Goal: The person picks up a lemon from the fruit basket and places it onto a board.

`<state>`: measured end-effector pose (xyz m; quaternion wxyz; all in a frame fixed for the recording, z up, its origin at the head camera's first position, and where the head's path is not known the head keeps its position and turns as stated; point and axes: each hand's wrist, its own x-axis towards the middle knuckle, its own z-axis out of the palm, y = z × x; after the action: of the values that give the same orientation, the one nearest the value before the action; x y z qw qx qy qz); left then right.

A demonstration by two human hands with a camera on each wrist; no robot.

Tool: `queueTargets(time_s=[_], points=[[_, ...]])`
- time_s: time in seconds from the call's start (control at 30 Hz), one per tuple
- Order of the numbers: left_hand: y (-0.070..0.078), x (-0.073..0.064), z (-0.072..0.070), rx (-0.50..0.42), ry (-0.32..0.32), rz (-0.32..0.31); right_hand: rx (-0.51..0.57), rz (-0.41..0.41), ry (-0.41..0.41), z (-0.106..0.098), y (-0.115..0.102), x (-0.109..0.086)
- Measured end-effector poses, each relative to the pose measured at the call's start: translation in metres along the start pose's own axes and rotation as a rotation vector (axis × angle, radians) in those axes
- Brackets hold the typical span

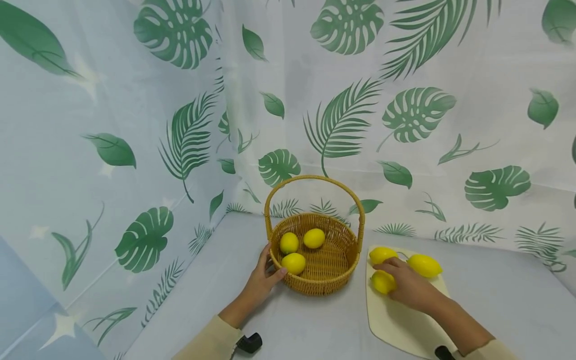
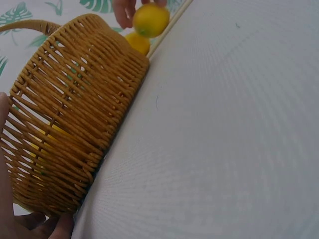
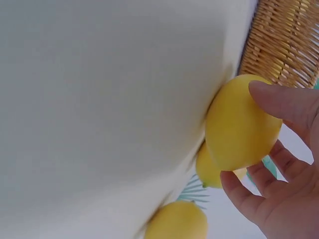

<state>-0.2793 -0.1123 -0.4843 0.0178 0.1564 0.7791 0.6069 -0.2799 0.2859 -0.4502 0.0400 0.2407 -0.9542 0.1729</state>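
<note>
A round wicker basket (image 1: pixel 321 288) with a tall arched handle stands upright, three yellow lemons inside toward its left. My left hand (image 1: pixel 262 279) grips the basket's left side, thumb at the rim and fingers around the outer wall. Over a cream cutting board (image 1: pixel 382 320), my right hand (image 1: pixel 413 287) holds a lemon (image 3: pixel 241 124) between thumb and fingers. Two more lemons lie on the board: one (image 1: pixel 382 254) behind the held lemon, the other (image 1: pixel 424 265) farther right. From the left wrist, the held lemon (image 2: pixel 151 21) appears beyond the basket.
Pale cloth (image 1: pixel 333 325) covers the tabletop, with the board to the basket's right. Behind and to the left hang white sheets (image 1: pixel 288 130) printed with green leaves. A black wrist-worn piece (image 1: pixel 249 343) sits by the left sleeve.
</note>
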Motion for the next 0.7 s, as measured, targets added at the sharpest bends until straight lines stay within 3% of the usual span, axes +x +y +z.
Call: queueTargets(time_s=[0.3,0.6,0.7], points=[[-0.002,0.002,-0.001,0.003,-0.006,0.024,-0.115,-0.127,0.017,-0.016,-0.018,0.0],[-0.001,0.001,0.0,-0.001,0.0,0.024,-0.112,-0.122,-0.011,-0.027,-0.042,0.014],[-0.008,0.004,0.001,-0.002,0.001,0.014,-0.104,-0.135,-0.018,-0.028,-0.053,0.021]])
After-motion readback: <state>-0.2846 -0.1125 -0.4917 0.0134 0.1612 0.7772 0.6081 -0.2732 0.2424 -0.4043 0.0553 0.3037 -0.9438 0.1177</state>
